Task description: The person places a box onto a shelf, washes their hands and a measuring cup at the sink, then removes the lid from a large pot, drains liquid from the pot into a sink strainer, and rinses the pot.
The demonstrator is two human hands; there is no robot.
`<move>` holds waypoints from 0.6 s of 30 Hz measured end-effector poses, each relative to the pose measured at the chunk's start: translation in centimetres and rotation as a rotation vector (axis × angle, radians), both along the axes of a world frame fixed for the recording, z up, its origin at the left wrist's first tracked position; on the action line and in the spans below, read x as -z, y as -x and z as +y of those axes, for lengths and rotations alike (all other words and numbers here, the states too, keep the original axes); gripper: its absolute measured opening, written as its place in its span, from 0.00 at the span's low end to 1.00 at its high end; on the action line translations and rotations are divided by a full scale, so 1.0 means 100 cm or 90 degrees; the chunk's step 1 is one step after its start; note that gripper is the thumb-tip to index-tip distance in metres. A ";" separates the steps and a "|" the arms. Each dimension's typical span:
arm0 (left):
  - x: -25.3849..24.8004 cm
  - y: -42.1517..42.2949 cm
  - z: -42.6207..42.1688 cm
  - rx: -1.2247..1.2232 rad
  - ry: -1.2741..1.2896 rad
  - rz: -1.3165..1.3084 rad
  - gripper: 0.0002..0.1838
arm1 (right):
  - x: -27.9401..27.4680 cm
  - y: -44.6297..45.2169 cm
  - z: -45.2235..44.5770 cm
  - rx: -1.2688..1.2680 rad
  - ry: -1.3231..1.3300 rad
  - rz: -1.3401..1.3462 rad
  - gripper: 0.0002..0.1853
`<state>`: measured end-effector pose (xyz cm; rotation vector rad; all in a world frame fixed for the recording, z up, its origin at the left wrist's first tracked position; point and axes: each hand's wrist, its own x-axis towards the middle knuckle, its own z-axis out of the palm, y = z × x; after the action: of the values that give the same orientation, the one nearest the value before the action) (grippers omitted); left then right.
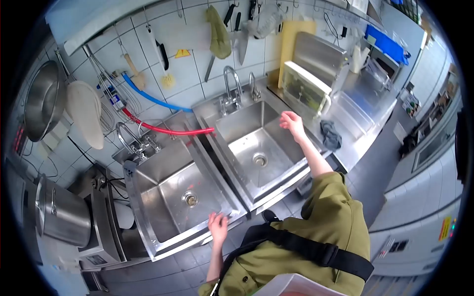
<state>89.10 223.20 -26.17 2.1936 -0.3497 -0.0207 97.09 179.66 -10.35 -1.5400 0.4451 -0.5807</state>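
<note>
My right hand (pixel 293 125) hangs over the right-hand sink (pixel 266 143), near its right side, fingers bent and slightly apart with nothing in them. At the front edge of the left-hand sink (pixel 173 190), my left hand (pixel 217 227) is raised, its fingers loosely spread and holding nothing. Both steel basins show their drains. A red hose (pixel 173 131) lies across the back of the left sink, its end at the divider between the two. To the right of my right hand, a dark grey cloth (pixel 330 134) rests on the steel counter (pixel 358 150).
Curved faucets (pixel 232 81) stand behind the sinks. A clear lidded container (pixel 306 91) and a yellow board (pixel 291 49) are at the back right. Knives (pixel 241 45) and a large steel bowl (pixel 45 101) hang on the wall. A tall pot (pixel 64 212) stands at left.
</note>
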 end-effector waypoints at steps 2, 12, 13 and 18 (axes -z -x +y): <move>-0.003 -0.013 -0.014 -0.097 0.056 0.024 0.13 | -0.014 -0.045 -0.022 0.024 0.004 -0.012 0.26; -0.073 -0.074 -0.191 -0.191 0.239 -0.127 0.07 | -0.181 -0.267 -0.152 0.139 0.063 -0.328 0.55; -0.095 -0.071 -0.207 -0.188 0.202 -0.138 0.07 | -0.177 -0.312 -0.172 0.163 0.012 -0.255 0.61; -0.077 -0.087 -0.226 -0.156 0.229 -0.074 0.07 | -0.190 -0.340 -0.167 0.274 -0.054 -0.404 0.60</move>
<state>97.78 200.57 -18.44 1.8693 -0.1340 0.2846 131.10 163.01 8.70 -1.0973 0.2998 -1.3162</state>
